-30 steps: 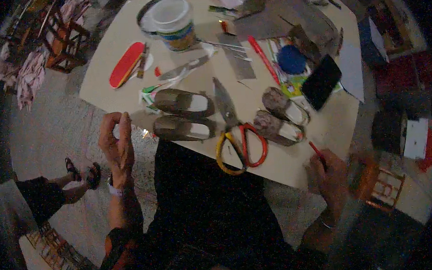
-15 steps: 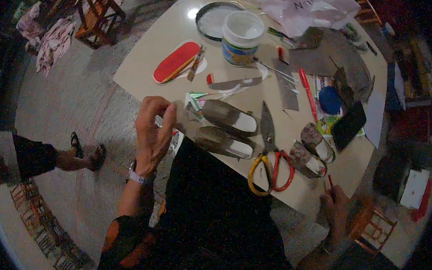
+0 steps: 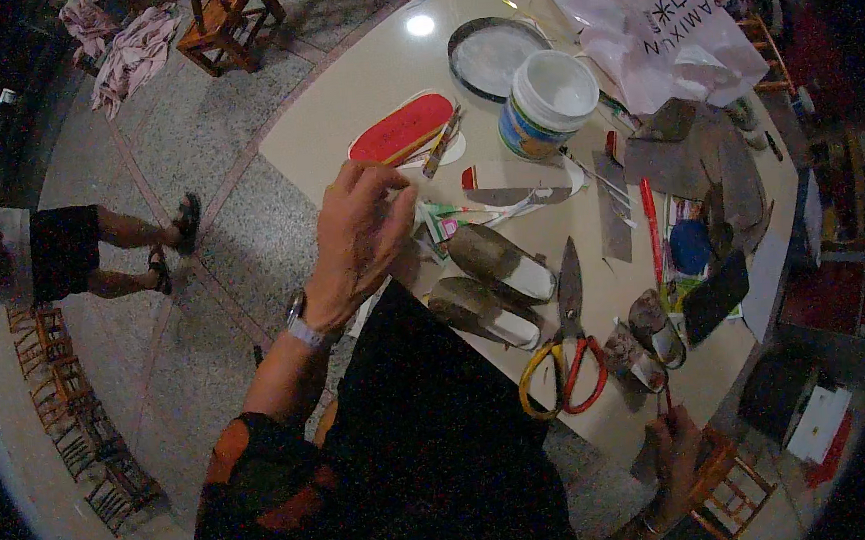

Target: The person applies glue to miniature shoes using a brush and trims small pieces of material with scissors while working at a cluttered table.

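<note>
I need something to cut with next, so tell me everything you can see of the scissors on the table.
The scissors lie flat on the pale table, near its front edge. The long grey metal blades look shut and point away from the person. One handle loop is yellow, the other red, both toward the person. A dark shoe upper with a pale lining lies just to their left, apparently not touching. Neither the left hand nor the right hand touches them.

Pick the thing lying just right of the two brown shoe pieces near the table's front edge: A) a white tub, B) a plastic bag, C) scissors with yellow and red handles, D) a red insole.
C: the scissors lie beside the shoe pieces, blades pointing away from the person.
</note>
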{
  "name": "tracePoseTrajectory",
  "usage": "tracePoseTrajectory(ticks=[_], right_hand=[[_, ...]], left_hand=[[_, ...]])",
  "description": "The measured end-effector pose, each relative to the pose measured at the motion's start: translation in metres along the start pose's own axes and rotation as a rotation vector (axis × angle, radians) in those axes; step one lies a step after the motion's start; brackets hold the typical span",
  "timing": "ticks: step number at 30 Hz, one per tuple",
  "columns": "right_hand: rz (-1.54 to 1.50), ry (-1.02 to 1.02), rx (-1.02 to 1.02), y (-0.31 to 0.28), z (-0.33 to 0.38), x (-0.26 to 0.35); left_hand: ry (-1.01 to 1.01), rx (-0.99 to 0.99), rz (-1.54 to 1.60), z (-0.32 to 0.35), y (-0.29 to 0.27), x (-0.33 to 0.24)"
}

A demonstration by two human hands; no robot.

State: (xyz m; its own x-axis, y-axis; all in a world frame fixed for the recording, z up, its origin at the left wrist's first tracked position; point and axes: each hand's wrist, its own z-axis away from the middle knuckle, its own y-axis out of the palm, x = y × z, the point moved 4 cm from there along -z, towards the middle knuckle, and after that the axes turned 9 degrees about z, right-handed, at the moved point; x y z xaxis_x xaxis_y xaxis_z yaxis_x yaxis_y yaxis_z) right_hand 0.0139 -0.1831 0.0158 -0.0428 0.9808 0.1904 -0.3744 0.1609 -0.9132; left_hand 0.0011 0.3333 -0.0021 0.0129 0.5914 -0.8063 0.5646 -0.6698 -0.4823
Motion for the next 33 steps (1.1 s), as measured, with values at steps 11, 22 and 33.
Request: tracePoseTrajectory(ticks=[11, 22, 33], right_hand=[[-0.134, 0.079, 0.054, -0.007, 0.005, 0.014], [-0.120, 0.024, 0.048, 0.000, 0.003, 0.010], [-0.139, 0.089, 0.041, 0.003, 0.005, 0.000]], left_hand=[[0.113, 0.084, -0.328, -0.027, 0.028, 0.005], [0.012, 0.166, -0.008, -0.009, 0.013, 0.007], [0.247, 0.304, -0.239, 0.005, 0.004, -0.011]])
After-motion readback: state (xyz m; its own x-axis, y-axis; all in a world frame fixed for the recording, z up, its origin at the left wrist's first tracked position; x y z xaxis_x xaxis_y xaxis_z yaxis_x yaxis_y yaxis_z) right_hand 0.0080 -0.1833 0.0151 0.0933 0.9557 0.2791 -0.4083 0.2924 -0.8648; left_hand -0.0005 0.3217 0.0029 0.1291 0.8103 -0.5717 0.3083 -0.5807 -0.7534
